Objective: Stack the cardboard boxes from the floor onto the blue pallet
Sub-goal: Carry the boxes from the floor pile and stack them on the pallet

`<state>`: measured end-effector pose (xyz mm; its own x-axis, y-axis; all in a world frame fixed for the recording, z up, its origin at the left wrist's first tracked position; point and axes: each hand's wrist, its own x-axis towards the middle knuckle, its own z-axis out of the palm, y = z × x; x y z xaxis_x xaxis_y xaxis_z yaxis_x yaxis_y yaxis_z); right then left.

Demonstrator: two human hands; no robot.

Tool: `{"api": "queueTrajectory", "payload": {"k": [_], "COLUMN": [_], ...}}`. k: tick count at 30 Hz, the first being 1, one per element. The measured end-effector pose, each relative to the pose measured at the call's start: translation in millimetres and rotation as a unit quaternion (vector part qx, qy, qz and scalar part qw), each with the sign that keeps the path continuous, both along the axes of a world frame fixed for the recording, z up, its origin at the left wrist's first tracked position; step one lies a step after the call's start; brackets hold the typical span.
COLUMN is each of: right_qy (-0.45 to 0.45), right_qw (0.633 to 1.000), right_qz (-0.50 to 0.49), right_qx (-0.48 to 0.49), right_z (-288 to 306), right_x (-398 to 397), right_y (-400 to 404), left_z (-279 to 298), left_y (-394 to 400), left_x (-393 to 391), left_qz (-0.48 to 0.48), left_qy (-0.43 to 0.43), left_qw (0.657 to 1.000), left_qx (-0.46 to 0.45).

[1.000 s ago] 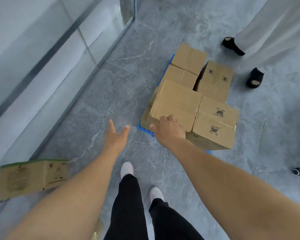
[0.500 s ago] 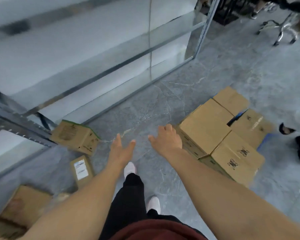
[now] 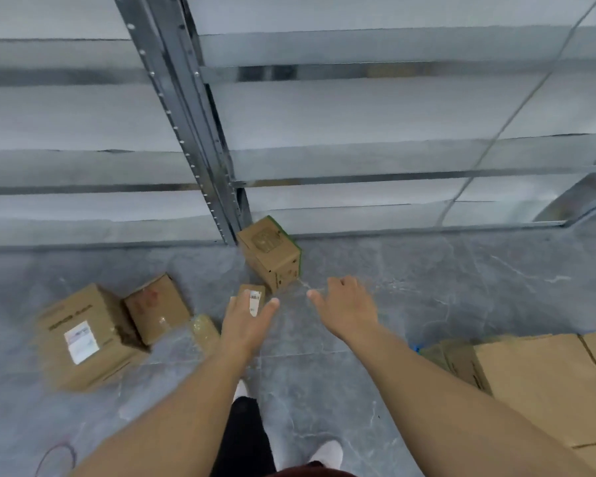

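Head view: left hand (image 3: 246, 321) and right hand (image 3: 346, 309) held out over grey floor (image 3: 427, 287), fingers apart, nothing gripped. Small flat box with white label (image 3: 252, 297) seen just beyond left fingertips. Green-edged brown box (image 3: 270, 258), tilted, beyond right fingers beside metal rack post (image 3: 200, 139). Two larger brown boxes (image 3: 83, 335) left of left fingers. Stacked boxes (image 3: 537, 383) and sliver of blue pallet (image 3: 417, 348) right of right forearm.

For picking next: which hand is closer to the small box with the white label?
Left. The left hand overlaps the small labelled box in view; the right hand is off to its right.
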<state>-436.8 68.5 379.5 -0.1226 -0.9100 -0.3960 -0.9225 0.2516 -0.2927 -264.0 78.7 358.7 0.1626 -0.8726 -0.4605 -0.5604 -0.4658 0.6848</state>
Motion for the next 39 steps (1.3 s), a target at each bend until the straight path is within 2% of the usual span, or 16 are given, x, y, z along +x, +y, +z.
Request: {"api": "queueTrajectory", "payload": {"k": [5, 10, 14, 18, 23, 33, 39], "right_qy": [0.012, 0.02, 0.012, 0.011, -0.001, -0.038, -0.078], "right_qw": [0.998, 0.997, 0.997, 0.991, 0.98, 0.955, 0.936], "right_qz": [0.058, 0.056, -0.002, -0.079, -0.153, -0.229, -0.276], "right_qx": [0.018, 0.039, 0.073, 0.108, 0.129, 0.185, 0.201], "right_z": [-13, -28, -36, -48, -75, -137, -203], "right_x": [54, 92, 101, 98, 95, 65, 49], "right_y": [-37, -82, -124, -170, -211, -273, -300], "left_z": [-12, -34, -46, -56, -82, -141, -199], "left_y": [-14, -55, -110, -171, -231, -304, -362], "left_x": [57, 94, 109, 119, 121, 89, 69], "left_qz": [0.075, 0.084, 0.057, 0.026, -0.027, -0.11, -0.128], "left_qy": [0.025, 0.049, 0.036, 0.065, 0.044, -0.02, -0.023], "left_qw": [0.997, 0.993, 0.995, 0.994, 0.993, 0.983, 0.982], "left_qx": [0.026, 0.064, 0.077, 0.087, 0.103, 0.145, 0.14]}}
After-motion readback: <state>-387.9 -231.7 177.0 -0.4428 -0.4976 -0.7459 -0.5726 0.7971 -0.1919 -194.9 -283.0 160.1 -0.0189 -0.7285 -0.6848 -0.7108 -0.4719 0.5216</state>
